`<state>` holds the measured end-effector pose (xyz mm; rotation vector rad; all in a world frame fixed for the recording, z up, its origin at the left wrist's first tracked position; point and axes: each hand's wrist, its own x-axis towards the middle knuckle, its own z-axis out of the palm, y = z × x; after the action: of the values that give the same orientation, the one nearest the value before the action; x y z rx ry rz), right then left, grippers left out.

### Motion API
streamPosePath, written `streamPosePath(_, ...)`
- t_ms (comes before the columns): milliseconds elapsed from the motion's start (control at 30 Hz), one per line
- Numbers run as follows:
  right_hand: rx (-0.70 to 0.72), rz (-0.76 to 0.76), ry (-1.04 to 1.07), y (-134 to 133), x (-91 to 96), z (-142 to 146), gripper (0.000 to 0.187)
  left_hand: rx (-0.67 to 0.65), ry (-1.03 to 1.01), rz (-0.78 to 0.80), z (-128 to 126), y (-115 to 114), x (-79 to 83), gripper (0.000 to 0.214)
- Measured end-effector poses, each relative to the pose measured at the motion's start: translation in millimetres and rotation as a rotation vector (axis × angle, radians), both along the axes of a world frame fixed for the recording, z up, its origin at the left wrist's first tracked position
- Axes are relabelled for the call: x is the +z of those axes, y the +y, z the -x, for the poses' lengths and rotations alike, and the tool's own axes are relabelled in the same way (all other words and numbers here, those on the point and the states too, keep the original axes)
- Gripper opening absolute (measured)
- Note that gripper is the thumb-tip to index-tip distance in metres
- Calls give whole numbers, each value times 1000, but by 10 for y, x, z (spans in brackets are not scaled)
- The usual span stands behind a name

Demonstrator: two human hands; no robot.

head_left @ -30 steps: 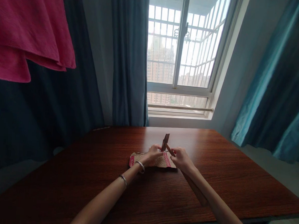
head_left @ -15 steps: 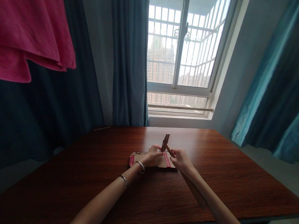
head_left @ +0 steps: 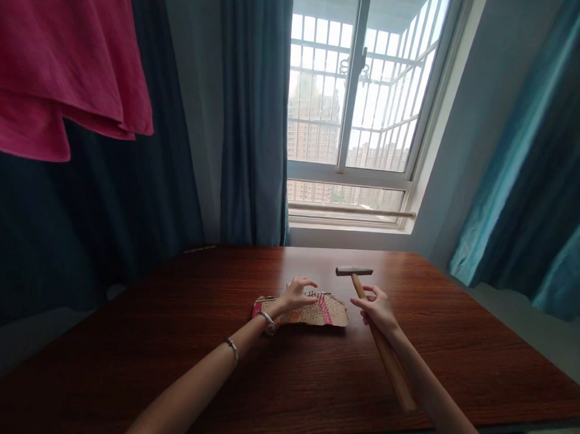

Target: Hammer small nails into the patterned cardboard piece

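Observation:
A wooden-handled hammer (head_left: 387, 359) with a dark metal head is in my right hand (head_left: 378, 311). The grip looks light, with thumb and forefinger partly apart around the handle. The hammer head stays up in the air, beyond the right end of a brown, cardboard-like piece (head_left: 337, 312) with pink bands and many small dark dots or holes. Several nails (head_left: 321, 297) stand upright along its far side. Over the left part of this piece, my left hand (head_left: 297, 296) has its thumb and forefinger spread beside the nails, with nothing seen between them.
The brown wooden table (head_left: 166, 359) carries the piece. Beyond its far edge are a barred window (head_left: 320, 102) and blue curtains (head_left: 253, 124). A pink cloth (head_left: 69, 56) hangs at the upper left.
The hammer has moved right, away from the nails, and its head has turned from upright to nearly level. My left thumb and forefinger have spread apart.

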<state>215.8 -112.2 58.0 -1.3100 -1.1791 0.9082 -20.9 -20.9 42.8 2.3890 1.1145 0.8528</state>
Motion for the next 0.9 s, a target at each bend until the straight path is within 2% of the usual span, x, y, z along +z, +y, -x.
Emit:
streamPosePath(67,-87,17,-79,28,-132,-168,47,-45,14,-37,133,8,27,46)
streamPosePath(200,-261,15,-537,52,-351,-436,31,-67,93,18,479,-11,36,60)
streamPosePath(333,-302,13,-800,88,-495,-553,29,-74,237,67,791,-85,-8,81)
streamPosePath(567,-278,58,-927,183,-620,-619,23,-97,425,43,1032,-200,-47,101)
streamPosePath(900,-253,57,-1006,187,-595,-603,22,-92,438,51,1026,-287,-51,98)
